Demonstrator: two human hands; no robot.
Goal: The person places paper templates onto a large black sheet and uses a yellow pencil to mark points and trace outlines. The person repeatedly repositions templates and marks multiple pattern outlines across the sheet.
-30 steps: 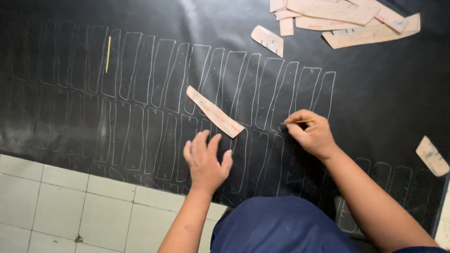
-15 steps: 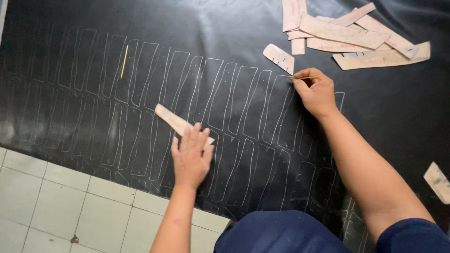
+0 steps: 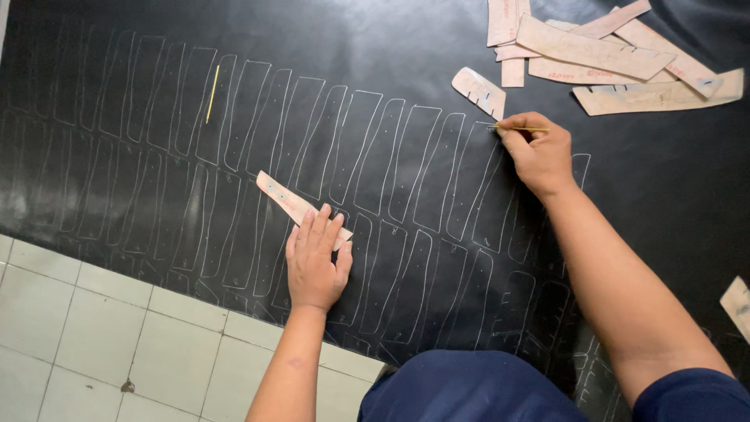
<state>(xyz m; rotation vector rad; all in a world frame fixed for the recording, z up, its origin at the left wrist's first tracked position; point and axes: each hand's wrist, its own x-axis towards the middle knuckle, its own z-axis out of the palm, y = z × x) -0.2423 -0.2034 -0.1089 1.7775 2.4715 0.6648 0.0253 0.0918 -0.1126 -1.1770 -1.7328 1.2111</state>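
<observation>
A large black sheet [image 3: 375,47] lies spread on the floor, covered with rows of white traced outlines. My left hand [image 3: 316,262] rests flat on the sheet, its fingers pressing the near end of a long tan cardboard pattern piece [image 3: 291,205]. My right hand [image 3: 535,152] is farther up the sheet, fingers closed on a thin yellow marking pen [image 3: 522,129] whose tip touches the top of an outline. A small tan pattern piece [image 3: 478,91] lies just left of that hand.
A pile of several tan cardboard pattern pieces [image 3: 609,55] lies at the top right. Another thin yellow stick [image 3: 212,93] lies on the sheet at upper left. One tan piece [image 3: 736,306] sits at the right edge. White floor tiles [image 3: 86,328] show at lower left.
My right hand moved up the sheet with the pen, from the lower row toward the pile. My left hand now holds down the long pattern piece, which has shifted relative to the outlines.
</observation>
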